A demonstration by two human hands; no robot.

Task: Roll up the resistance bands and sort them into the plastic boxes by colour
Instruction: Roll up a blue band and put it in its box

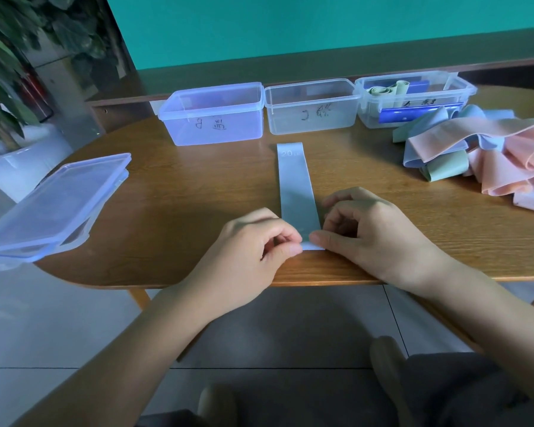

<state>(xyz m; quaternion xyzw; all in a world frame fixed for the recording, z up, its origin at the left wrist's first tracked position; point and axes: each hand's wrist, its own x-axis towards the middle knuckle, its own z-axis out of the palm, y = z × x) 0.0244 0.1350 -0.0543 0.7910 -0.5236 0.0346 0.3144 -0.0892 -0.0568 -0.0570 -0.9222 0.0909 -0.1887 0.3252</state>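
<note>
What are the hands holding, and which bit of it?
Both the left hand and right hand pinch the near end of the light blue resistance band lying flat on the table.

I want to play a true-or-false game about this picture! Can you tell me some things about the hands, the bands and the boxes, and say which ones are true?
1. Both hands pinch the near end of the light blue band. True: the left hand and right hand meet at that end.
2. The blue band is already rolled up fully. False: most of it lies flat and straight on the table.
3. The middle box is full of bands. False: it looks empty.
4. The right box has rolled green bands inside. True.
5. The loose band pile lies left of the hands. False: it lies on the right.
</note>
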